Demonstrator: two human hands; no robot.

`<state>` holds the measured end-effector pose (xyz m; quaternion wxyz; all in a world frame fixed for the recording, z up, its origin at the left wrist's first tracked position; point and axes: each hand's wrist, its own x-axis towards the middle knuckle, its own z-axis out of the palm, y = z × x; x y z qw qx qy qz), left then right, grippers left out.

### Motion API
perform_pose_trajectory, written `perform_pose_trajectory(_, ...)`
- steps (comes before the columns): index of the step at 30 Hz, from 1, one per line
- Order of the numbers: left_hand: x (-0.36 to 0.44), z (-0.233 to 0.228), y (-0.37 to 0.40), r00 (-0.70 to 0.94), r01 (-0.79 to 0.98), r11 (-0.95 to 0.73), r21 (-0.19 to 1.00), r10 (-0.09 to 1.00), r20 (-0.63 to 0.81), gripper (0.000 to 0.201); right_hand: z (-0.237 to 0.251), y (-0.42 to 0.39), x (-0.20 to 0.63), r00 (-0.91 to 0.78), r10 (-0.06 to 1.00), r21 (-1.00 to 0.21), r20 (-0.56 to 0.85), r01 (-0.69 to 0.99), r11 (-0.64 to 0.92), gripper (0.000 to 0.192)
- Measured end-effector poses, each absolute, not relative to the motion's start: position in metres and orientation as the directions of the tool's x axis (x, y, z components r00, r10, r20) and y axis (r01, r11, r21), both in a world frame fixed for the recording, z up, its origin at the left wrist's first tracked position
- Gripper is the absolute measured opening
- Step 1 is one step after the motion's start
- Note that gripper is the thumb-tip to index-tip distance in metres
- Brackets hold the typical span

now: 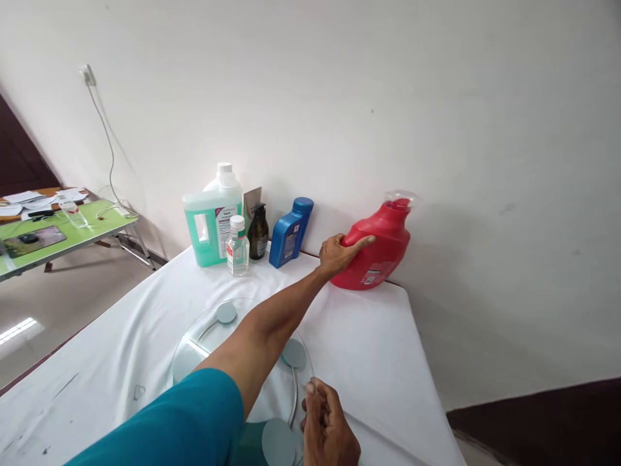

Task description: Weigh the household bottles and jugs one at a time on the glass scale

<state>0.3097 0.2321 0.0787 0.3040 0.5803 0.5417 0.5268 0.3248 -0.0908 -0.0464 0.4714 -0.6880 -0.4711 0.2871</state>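
My left hand (pixel 344 254) reaches across to the far right of the table, its fingers wrapped round the handle side of a big red detergent bottle (pixel 381 249). The bottle leans to the right and has a clear cap over its neck. At the near side, my right hand (pixel 330 427) is closed, thumb and fingers pinching at the rim of a round glass scale (pixel 262 307). This clear disc has grey round pads and curved metal tubes beneath it. My left forearm and teal sleeve hide much of it.
Along the wall stand a green-liquid jug (pixel 206 226), a small clear bottle (pixel 237 249), a dark pump bottle (pixel 259 233) and a blue bottle (pixel 288 236). A white cloth (pixel 378 362) covers the table. At left, a green table (pixel 92 223) holds papers and a mouse.
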Motion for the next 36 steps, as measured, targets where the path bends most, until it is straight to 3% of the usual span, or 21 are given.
perform_pose_trajectory(3, 0.279, 0.077, 0.209, -0.142, 0.474, -0.419, 0.774, 0.831, 0.537, 0.038, -0.046, -0.090, 0.327, 0.397, 0.917, -0.902, 0.048, 0.412, -0.131, 0.065)
perform_pose_trajectory(5, 0.249, 0.072, 0.195, -0.158, 0.568, -0.512, 0.644, 0.700, 0.696, 0.045, -0.044, -0.090, 0.327, 0.392, 0.919, -0.896, 0.038, 0.421, -0.142, 0.064)
perform_pose_trajectory(7, 0.217, 0.066, 0.188, -0.237, 0.630, -0.483, 0.607, 0.625, 0.744, 0.055, -0.043, -0.089, 0.327, 0.389, 0.921, -0.896, 0.022, 0.417, -0.155, 0.062)
perform_pose_trajectory(12, 0.166, 0.050, 0.205, -0.368, 0.498, -0.303, 0.812, 0.775, 0.514, 0.081, -0.039, -0.087, 0.325, 0.429, 0.903, -0.893, 0.016, 0.412, -0.180, 0.062)
perform_pose_trajectory(17, 0.168, 0.045, 0.234, -0.480, 0.333, -0.114, 0.936, 0.834, 0.272, 0.064, -0.035, -0.089, 0.325, 0.418, 0.908, -0.896, -0.010, 0.400, -0.194, 0.061)
perform_pose_trajectory(24, 0.167, 0.048, 0.236, -0.512, 0.252, -0.221, 0.942, 0.796, 0.324, 0.041, -0.029, -0.091, 0.324, 0.420, 0.908, -0.905, -0.009, 0.382, -0.186, 0.056)
perform_pose_trajectory(29, 0.153, 0.068, 0.195, -0.384, 0.010, -0.338, 0.941, 0.868, 0.316, 0.049, -0.021, -0.089, 0.326, 0.357, 0.934, -0.899, 0.021, 0.415, -0.138, 0.057)
perform_pose_trajectory(36, 0.116, 0.102, 0.079, -0.166, -0.143, -0.295, 0.945, 0.948, 0.271, 0.060, -0.005, -0.086, 0.323, 0.319, 0.947, -0.899, 0.045, 0.427, -0.101, 0.058)
